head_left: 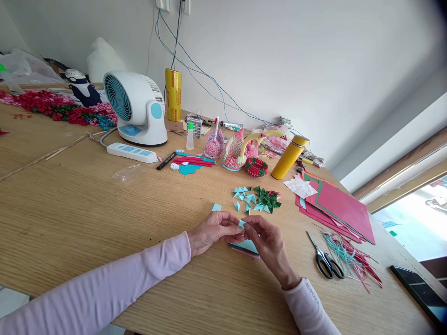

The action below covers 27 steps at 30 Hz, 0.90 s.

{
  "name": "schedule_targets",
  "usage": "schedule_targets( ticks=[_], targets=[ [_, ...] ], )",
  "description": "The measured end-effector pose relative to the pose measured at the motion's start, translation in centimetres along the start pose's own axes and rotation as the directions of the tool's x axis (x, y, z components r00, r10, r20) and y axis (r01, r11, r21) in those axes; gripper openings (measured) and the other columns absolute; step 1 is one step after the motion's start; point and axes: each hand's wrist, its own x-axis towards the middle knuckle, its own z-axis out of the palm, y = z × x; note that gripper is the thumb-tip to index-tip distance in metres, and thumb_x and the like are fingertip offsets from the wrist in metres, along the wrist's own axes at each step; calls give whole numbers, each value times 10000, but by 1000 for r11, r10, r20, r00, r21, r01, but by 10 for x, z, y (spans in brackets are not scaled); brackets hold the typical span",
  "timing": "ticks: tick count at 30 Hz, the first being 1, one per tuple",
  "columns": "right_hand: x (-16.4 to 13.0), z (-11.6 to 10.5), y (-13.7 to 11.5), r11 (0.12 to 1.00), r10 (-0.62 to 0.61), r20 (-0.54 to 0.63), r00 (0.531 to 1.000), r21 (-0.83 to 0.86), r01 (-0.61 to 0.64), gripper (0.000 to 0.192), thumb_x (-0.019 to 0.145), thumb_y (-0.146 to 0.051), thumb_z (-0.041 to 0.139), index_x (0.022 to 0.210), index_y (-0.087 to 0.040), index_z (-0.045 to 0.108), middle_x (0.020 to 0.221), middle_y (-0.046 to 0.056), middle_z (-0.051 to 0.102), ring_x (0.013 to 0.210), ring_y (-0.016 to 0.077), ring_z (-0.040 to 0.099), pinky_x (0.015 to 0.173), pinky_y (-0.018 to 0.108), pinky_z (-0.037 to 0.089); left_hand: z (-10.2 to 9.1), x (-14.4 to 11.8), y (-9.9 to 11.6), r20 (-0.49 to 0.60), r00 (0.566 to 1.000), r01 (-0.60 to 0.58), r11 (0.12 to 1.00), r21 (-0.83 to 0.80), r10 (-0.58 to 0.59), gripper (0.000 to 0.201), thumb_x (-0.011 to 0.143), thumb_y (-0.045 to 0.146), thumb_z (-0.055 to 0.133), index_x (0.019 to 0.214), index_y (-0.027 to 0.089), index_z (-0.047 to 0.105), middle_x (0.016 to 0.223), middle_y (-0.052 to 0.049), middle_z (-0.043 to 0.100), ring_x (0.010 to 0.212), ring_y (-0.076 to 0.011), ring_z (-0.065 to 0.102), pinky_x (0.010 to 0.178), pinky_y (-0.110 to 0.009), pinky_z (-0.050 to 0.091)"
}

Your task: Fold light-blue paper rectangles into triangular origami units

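Between the fingertips of both hands is a small light-blue piece of paper (241, 224). My left hand (218, 231) pinches it from the left, and my right hand (267, 239) grips its right side. Partly hidden under the hands lies a stack of paper pieces (249, 246), light blue on top with green and pink edges below. A single light-blue paper square (216, 207) rests just beyond my left hand. Past my fingers, folded light-blue paper triangles (248, 197) lie beside a heap of dark green folded triangles (268, 200).
Scissors (326, 260) and thin paper strips (352, 260) lie at the right, near a phone (419, 291). Behind them are coloured sheets (345, 204) and a yellow bottle (289, 157). Folded-paper swans (235, 151), a power strip (132, 152) and a fan (138, 109) stand farther back.
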Motion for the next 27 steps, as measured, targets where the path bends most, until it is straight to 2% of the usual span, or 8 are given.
schedule_targets(
  ticks=[7, 13, 18, 24, 27],
  targets=[
    [-2, -5, -7, 1000, 2, 40, 999, 16, -3, 201, 889, -353, 576, 935, -185, 675, 822, 59, 667, 724, 174, 653, 676, 296, 542, 0, -1, -1, 14, 999, -32, 999, -2, 32, 355, 668, 338, 802, 885, 107, 642, 805, -72, 730, 737, -159, 696, 732, -277, 531],
    [0, -5, -8, 990, 73, 33, 997, 115, -77, 229, 844, -394, 642, 854, -166, 629, 742, 41, 670, 646, 148, 639, 619, 263, 528, 1, 1, -3, -35, 993, -111, 985, 133, 116, 367, 685, 398, 773, 851, 104, 631, 767, -73, 723, 689, -176, 694, 685, -296, 539],
    [2, -6, -2, 987, 149, 36, 988, 50, -151, 293, 842, -453, 624, 821, -161, 622, 658, 20, 635, 567, 127, 597, 533, 227, 486, 2, 0, 0, -55, 988, -128, 972, 196, 141, 359, 695, 399, 759, 858, 105, 633, 754, -83, 727, 728, -210, 706, 672, -298, 537],
    [2, -7, -6, 991, 128, 1, 992, 28, -128, 299, 859, -449, 602, 788, -160, 636, 597, 0, 605, 535, 116, 568, 520, 214, 459, 1, 1, 1, 16, 985, -174, 962, 210, 174, 335, 718, 383, 741, 880, 109, 638, 797, -90, 732, 779, -224, 708, 699, -325, 546],
    [1, -7, -8, 994, 97, -25, 995, -40, -98, 306, 863, -451, 593, 779, -162, 649, 579, -3, 598, 522, 117, 554, 506, 216, 442, -1, 4, -2, -3, 977, -205, 938, 280, 214, 332, 684, 361, 771, 851, 108, 636, 776, -87, 734, 754, -212, 704, 683, -308, 542]
  ],
)
